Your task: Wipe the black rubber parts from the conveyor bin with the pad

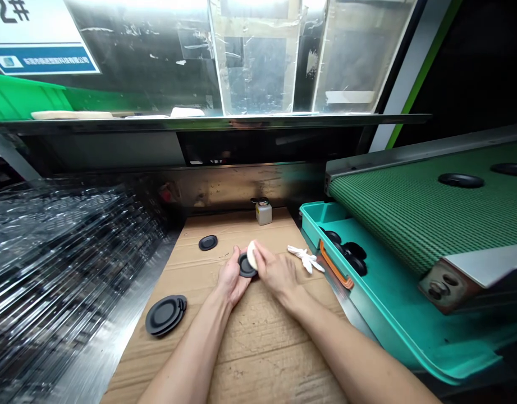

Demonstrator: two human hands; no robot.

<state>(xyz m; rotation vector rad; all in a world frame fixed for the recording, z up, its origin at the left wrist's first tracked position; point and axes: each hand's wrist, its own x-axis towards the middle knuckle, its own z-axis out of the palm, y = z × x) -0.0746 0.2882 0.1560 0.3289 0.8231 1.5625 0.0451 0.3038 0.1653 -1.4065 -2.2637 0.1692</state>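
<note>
My left hand (230,278) grips a small black round disc (245,266) over the cardboard sheet (258,336). My right hand (277,272) pinches a pale cream pad (252,254) and presses it against the disc's upper right edge. Both hands meet at the middle of the cardboard. A single black disc (207,242) lies to the far left of the hands. A small stack of larger black discs (165,315) rests near my left forearm.
A small bottle (263,212) stands at the cardboard's far edge. A white glove (306,258) lies right of my hands. A teal tray (367,297) holds several black discs (351,252) under a green conveyor belt (430,219). Clear plastic trays (64,252) are stacked at left.
</note>
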